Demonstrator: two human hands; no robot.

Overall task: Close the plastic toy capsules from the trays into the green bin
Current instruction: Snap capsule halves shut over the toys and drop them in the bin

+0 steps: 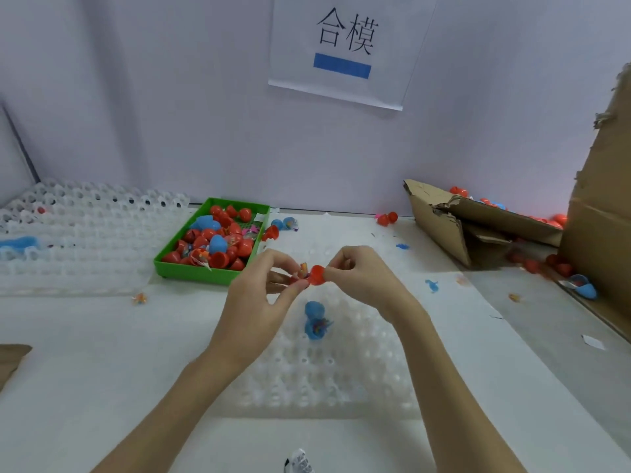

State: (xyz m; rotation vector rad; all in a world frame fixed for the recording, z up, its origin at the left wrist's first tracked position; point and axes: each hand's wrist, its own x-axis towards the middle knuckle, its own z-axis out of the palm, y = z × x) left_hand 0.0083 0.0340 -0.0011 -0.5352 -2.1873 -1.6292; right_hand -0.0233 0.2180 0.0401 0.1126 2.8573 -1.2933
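Red capsule was pinched between left hand and right hand above the clear tray, halves not yet shut. Green bin held many; 1 blue capsule remained on the tray.

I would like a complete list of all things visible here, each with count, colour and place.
red capsule: one, red, held between both hands
green bin: one, green, left of centre, holds red and blue capsules
blue capsule: one, blue, open, on the near tray
near tray: one, translucent white, under the hands
trays at left: several, white, stacked
cardboard box: one, brown, torn, right
paper sign: one, white, on the wall
left hand: pinches the capsule
right hand: pinches the capsule
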